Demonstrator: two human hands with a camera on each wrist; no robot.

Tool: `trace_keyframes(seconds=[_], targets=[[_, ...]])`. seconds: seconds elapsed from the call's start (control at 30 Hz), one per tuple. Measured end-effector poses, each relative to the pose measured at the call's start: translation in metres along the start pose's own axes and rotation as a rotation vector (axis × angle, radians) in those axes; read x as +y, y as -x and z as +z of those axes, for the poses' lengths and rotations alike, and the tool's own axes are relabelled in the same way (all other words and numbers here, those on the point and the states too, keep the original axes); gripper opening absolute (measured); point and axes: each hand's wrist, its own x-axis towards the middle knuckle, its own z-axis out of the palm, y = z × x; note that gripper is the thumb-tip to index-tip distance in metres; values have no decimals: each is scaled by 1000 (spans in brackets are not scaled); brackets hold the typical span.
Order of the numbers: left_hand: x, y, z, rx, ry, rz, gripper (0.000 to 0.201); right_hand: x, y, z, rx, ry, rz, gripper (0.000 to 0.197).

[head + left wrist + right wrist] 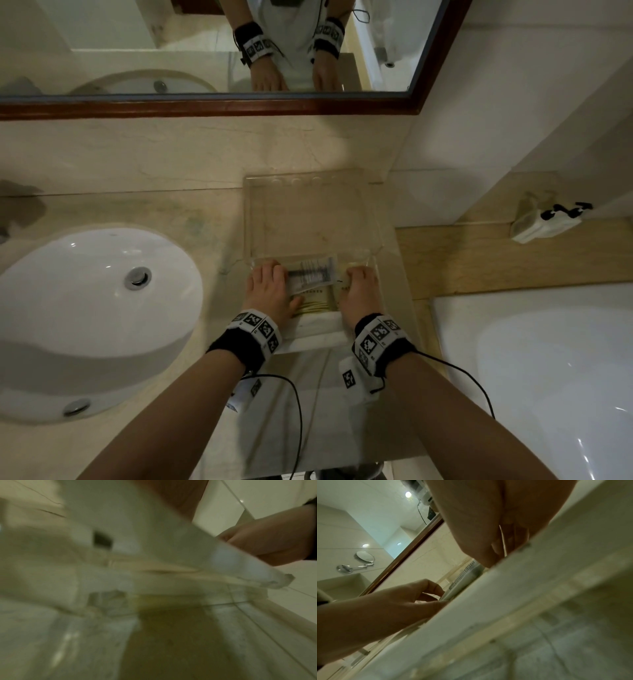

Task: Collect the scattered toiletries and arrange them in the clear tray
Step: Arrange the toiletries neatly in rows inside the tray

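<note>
Hands [270,291] on flat, crinkly packets [310,274]

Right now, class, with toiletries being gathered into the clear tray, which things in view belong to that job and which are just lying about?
Belongs to the job:
clear tray
flat toiletry packets, held at the tray's near edge
left hand
right hand

Just lying about:
white sink basin
wood-framed mirror
small white device with black parts on the ledge
bathtub
</note>
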Motion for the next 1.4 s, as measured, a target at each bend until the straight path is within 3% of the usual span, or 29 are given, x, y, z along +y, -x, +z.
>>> trace_keyframes(seconds=[0.33,0.47,0.67,0.8,0.97,1.13,1.4], targets=[[-1,-1,2,-10,-13,66,49,-2,3,2,36,9,21,40],[0,-1,1,-7,9,103,46,-1,-1,-2,31,-106,50,41],[4,0,-5,-58,126,178,48,6,5,-4,156,-264,-155,47],[11,-2,-10,-119,175,208,44,5,1,-4,192,-303,-94,36],[15,-2,-13,-102,199,214,35,3,4,-2,215,-83,-172,31],[8,-2,-9,-118,246,149,35,11,10,2,49,132,-202,41],[18,-12,-5,-112,250,164,36,17,-1,-4,226,47,-167,28]])
